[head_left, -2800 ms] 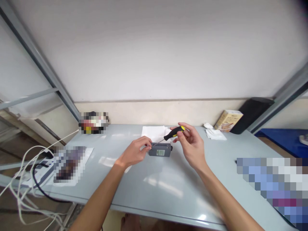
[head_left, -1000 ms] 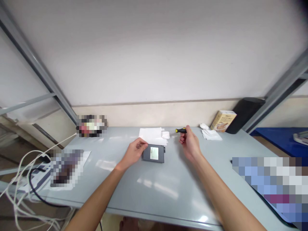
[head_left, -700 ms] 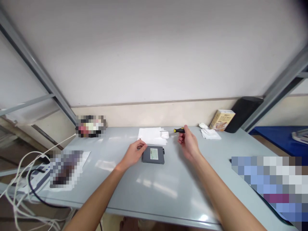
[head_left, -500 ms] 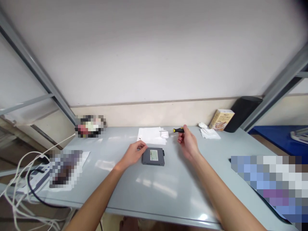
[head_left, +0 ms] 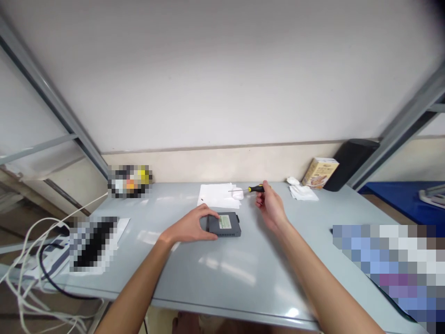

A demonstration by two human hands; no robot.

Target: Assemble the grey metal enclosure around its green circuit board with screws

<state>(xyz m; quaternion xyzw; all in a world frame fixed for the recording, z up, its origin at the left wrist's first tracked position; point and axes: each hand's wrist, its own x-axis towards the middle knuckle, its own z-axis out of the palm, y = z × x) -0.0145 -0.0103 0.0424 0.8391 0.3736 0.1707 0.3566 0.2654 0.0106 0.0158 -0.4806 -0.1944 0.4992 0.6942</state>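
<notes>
A flat dark grey electronics box (head_left: 229,223) with a pale label and a row of vent slots lies on the grey table (head_left: 215,287). My left hand (head_left: 196,223) grips its left side, thumb along the near edge and fingers on the top. My right hand (head_left: 269,204) is closed around the black and yellow handle of a screwdriver (head_left: 255,189), whose thin shaft points left above white paper (head_left: 215,194). A small dark speck, perhaps a screw, lies on that paper. The screwdriver tip is apart from the box.
Crumpled tissue (head_left: 303,192), a yellow carton (head_left: 320,173) and a black cylinder (head_left: 351,164) stand at the back right. White cables (head_left: 24,287) hang at the left edge. Blurred-out items lie left and right. Metal posts (head_left: 52,88) flank the table.
My left hand has spread from the box's far left corner to a grip across its left side. The box has shifted and turned slightly. The right hand barely moved.
</notes>
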